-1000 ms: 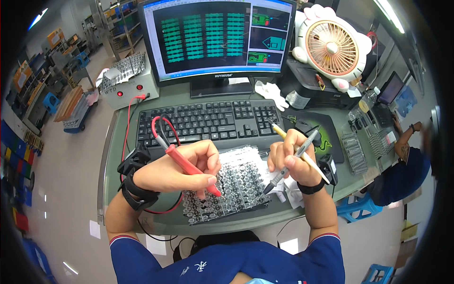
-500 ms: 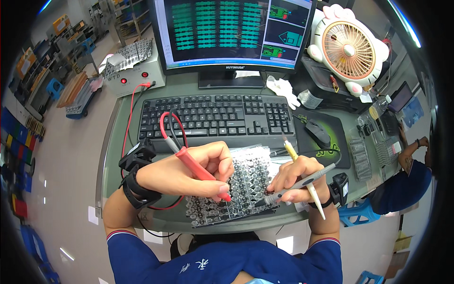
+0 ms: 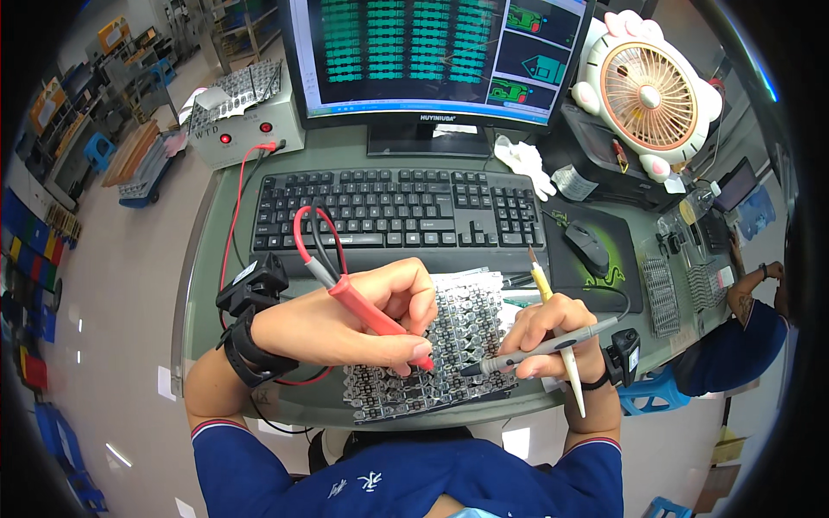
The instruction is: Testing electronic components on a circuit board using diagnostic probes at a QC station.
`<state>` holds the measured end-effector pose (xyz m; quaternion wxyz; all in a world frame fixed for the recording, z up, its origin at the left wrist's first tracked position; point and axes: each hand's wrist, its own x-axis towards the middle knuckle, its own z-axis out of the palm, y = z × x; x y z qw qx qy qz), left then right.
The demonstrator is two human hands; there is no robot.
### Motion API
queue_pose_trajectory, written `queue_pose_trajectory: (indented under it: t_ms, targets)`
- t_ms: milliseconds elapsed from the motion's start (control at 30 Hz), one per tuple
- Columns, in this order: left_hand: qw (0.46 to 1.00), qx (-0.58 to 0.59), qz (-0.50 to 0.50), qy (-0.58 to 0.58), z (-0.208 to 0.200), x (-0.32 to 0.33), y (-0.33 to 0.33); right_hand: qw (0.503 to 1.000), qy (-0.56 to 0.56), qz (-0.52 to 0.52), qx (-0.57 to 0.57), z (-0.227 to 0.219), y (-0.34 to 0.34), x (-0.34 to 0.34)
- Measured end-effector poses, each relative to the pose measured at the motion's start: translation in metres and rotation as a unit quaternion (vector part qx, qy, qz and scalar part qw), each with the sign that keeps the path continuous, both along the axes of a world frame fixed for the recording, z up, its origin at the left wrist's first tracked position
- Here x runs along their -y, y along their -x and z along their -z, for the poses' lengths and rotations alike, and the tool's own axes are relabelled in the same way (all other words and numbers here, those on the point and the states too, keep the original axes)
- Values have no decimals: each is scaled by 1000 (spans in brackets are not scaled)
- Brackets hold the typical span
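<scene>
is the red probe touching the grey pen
Apart. The head view shows a narrow gap between the tips of the red probe and the grey pen, with the patterned sheet visible between them.

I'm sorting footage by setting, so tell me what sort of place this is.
Likely an electronics workshop: panels of what look like small circuit boards, a red probe in the left hand, and a monitor showing green board-like patterns.
</scene>
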<state>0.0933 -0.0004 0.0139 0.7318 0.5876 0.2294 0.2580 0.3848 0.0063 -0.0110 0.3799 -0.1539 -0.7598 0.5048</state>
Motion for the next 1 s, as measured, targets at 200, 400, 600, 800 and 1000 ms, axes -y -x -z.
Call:
queue_pose_trajectory:
  t_ms: [200, 400, 600, 800, 1000]
  targets:
    - [1000, 1, -2, -13, 3, -1, 0, 1000, 10, -2, 2, 1, 0, -1]
    - [1000, -5, 10, -4, -2, 1, 0, 999, 37, 3, -8, -3, 0, 3]
    - [1000, -16, 9, 1, -4, 2, -1, 999, 40, 16, 2, 5, -1, 3]
    - [1000, -24, 4, -3, -5, 2, -1, 999, 33, 27, 7, 4, 0, 4]
    - [1000, -22, -1, -3, -5, 3, -2, 999, 32, 25, 7, 3, -1, 5]
